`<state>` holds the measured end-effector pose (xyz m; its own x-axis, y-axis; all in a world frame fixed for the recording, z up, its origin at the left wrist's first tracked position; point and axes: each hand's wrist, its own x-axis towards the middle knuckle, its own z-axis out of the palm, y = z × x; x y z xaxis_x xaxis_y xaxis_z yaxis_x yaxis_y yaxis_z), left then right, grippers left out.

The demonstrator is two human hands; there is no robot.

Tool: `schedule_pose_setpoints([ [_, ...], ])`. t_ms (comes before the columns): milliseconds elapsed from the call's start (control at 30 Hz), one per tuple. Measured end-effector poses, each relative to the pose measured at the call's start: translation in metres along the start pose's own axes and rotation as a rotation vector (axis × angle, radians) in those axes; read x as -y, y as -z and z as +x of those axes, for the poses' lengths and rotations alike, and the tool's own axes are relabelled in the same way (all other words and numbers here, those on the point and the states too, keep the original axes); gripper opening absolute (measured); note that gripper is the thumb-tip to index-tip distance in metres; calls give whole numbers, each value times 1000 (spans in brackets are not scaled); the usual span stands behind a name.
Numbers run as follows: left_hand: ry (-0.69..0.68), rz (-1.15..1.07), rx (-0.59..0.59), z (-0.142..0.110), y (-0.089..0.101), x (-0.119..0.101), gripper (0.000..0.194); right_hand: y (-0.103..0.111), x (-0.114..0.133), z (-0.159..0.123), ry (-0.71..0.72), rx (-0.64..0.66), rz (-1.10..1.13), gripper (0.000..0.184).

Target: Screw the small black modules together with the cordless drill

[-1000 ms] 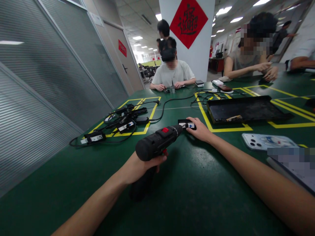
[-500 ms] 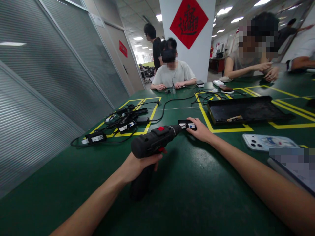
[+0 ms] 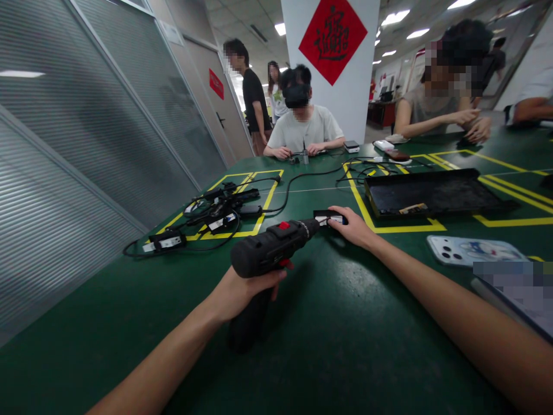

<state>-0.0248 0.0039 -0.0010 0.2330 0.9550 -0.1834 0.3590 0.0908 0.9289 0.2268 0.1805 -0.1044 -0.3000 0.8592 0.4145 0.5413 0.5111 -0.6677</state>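
Observation:
My left hand [image 3: 242, 291] is wrapped round the grip of a black cordless screwdriver [image 3: 270, 251] with a red switch. Its nose points at a small black power adapter [image 3: 328, 218] with a white label, lying flat on the green table [image 3: 337, 346]. My right hand [image 3: 354, 227] presses down on that adapter from the right and holds it, with the fingers curled over its top edge.
A heap of black adapters and cables [image 3: 216, 210] lies at the left inside yellow floor-tape lines. A black tray [image 3: 432, 193] sits to the right, a phone [image 3: 470, 251] nearer me. Other people sit at the far end [image 3: 302, 129] and right [image 3: 436, 98]; two people stand behind.
My hands and the screwdriver have barely moved; the tool dropped slightly left after the first frame. A person in black behind the seated worker has walked left, and another has come into view.

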Motion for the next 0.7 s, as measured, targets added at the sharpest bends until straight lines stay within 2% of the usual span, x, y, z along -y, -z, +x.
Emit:
schedule_pose_setpoints([
  [400, 6, -12, -42, -3, -2, 0, 32, -1, 1, 0, 5, -27, -3, 42],
  [567, 22, 73, -3, -9, 4, 0, 34, -1, 1, -1, 0, -31, -4, 43],
  [700, 37, 147, -16, -15, 9, -1, 36, -1, 2, -1, -3, -30, 0, 43],
])
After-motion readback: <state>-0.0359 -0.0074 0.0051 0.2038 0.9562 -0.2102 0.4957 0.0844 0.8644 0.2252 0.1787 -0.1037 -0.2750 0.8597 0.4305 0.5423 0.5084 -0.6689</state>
